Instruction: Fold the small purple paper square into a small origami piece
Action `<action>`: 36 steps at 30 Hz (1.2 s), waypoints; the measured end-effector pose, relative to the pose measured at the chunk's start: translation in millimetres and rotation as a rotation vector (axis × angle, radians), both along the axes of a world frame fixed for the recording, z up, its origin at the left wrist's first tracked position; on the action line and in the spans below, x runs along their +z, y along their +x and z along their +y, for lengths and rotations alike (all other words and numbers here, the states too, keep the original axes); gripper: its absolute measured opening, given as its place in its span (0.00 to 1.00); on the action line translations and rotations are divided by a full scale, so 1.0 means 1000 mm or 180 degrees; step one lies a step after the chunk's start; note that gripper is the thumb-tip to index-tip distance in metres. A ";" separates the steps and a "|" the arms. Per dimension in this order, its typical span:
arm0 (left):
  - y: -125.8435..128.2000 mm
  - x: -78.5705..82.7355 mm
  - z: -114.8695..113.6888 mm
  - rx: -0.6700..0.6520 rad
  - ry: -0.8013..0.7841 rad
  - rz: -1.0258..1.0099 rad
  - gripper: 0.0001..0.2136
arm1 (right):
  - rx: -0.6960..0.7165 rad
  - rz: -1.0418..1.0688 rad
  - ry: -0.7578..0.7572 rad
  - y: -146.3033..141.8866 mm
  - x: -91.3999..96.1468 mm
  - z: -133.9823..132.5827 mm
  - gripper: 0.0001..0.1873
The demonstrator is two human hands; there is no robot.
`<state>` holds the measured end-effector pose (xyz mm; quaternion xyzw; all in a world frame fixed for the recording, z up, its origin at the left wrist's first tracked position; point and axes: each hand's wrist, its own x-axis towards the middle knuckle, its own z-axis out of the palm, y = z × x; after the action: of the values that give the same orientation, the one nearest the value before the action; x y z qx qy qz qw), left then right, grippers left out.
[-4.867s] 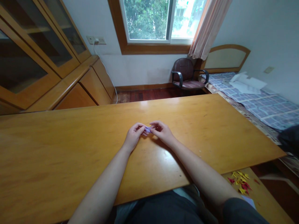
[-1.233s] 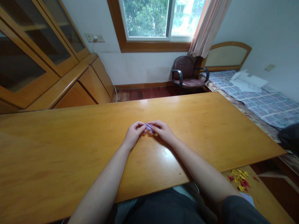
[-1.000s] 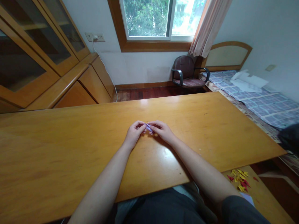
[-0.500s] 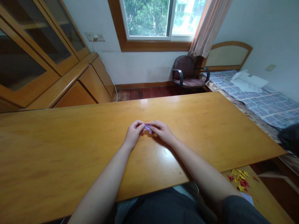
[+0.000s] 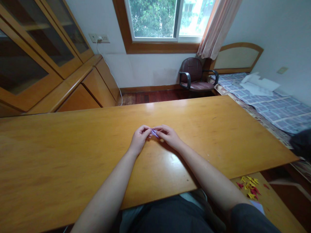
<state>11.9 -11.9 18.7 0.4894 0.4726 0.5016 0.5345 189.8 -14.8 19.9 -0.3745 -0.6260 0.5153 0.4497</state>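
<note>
A small piece of folded purple paper [image 5: 155, 133] is held just above the wooden table [image 5: 73, 155], between my two hands. My left hand [image 5: 141, 137] pinches its left end with thumb and forefinger. On the other side, my right hand [image 5: 168, 136] grips the right part, thumb in front and fingers behind. The fingers partly cover the paper, and its exact folded shape is too small to make out.
Several red and yellow folded paper pieces [image 5: 250, 187] lie on a lower surface at the right, beside purple paper [image 5: 258, 206]. Beyond the table are a chair [image 5: 191, 74], a bed [image 5: 274, 103] and a cabinet [image 5: 73, 87].
The purple paper has tilted slightly between my fingers and shows a narrower face. Both hands stay in almost the same place.
</note>
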 end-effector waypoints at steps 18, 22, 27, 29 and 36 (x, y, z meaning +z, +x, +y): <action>0.001 0.004 -0.004 -0.0153 0.0395 0.0636 0.09 | -0.0037 0.0315 -0.0659 -0.002 -0.001 0.006 0.18; -0.001 0.001 -0.003 -0.0112 0.0486 0.0798 0.08 | -0.0006 0.0301 -0.0699 -0.002 0.000 0.006 0.19; -0.001 0.001 -0.004 -0.0104 0.0531 0.0875 0.08 | -0.0016 0.0290 -0.0699 -0.002 0.001 0.005 0.19; 0.000 0.002 -0.004 -0.0089 0.0513 0.0860 0.07 | -0.0017 0.0283 -0.0703 -0.002 0.002 0.005 0.19; -0.001 0.003 -0.005 -0.0068 0.0458 0.0803 0.08 | -0.0077 0.0117 -0.0632 -0.001 -0.002 0.006 0.19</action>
<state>11.2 -16.6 21.4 0.5905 0.4935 0.4629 0.4398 189.2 -9.1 17.7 -0.4153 -0.5590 0.5761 0.4281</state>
